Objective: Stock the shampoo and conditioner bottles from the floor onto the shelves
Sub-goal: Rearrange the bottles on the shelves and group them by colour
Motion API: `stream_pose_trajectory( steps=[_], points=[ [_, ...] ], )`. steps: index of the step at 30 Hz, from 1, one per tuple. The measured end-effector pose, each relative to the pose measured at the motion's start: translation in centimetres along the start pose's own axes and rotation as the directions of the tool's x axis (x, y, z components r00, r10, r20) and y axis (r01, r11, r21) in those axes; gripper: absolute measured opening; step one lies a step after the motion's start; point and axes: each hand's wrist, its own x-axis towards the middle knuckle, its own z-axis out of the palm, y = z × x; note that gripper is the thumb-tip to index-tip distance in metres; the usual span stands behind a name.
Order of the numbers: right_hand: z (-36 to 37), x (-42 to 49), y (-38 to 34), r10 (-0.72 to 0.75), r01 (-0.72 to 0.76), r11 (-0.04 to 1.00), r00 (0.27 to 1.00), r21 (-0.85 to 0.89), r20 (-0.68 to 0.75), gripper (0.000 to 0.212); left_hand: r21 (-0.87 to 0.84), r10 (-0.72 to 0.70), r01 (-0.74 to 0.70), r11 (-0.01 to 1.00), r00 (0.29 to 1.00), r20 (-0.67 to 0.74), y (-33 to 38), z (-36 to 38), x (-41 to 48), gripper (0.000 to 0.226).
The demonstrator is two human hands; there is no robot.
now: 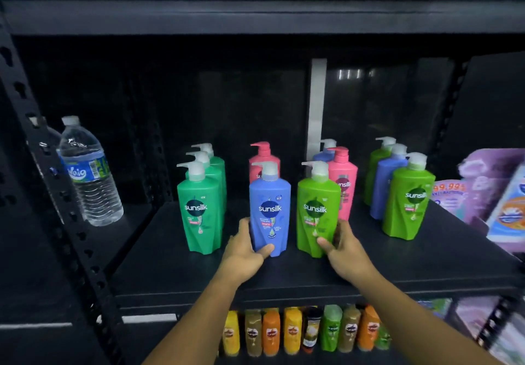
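Of the person, only two forearms and two hands are shown. The left hand (243,252) and the right hand (346,251) are bare, and bare skin is seen along the whole visible length of each slender forearm. Thumbs and knuckles are made out; finer detail is blurred.

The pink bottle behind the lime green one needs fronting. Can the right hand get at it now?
Probably not directly: the right hand grips the lime green bottle, which stands right in front of the pink bottle. It would need to let go and reach around.
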Motion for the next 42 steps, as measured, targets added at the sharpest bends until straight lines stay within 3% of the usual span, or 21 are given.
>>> stream_pose_trajectory(
  steps=[12,20,26,31,36,42],
  points=[
    [-6.5,-5.2,0.5,0.051,-0.062,0.994,0.991,-0.091,-0.122,0.049,0.003,0.142,-0.143,0.990,0.984,0.105,3.4,3.5,-2.0,0.064],
    [-11.6,-5.4,2.3,0.110,-0.133,0.987,0.968,-0.090,-0.225,0.056,-0.065,0.175,-0.166,0.984,0.966,0.192,7.7,10.2,-2.6,0.075],
    [-16.0,-4.6,4.2,0.130,-0.158,0.985,0.948,-0.075,-0.291,0.046,-0.055,0.201,-0.194,0.980,0.956,0.215,11.0,15.3,-1.8,0.067],
    [-19.4,-3.7,5.9,0.143,-0.168,0.984,0.943,-0.058,-0.301,0.043,-0.091,0.151,-0.134,0.987,0.962,0.226,13.1,19.4,-1.1,0.070],
    [-21.4,-3.1,7.5,0.142,-0.156,0.988,0.938,-0.018,-0.316,0.043,-0.007,0.145,-0.146,0.989,0.971,0.188,15.2,21.3,-1.7,0.068],
    [-21.5,-2.6,8.9,0.148,-0.158,0.987,0.916,0.003,-0.372,0.048,0.068,0.179,-0.196,0.978,0.964,0.197,12.9,22.2,-0.8,0.068]
  ],
)
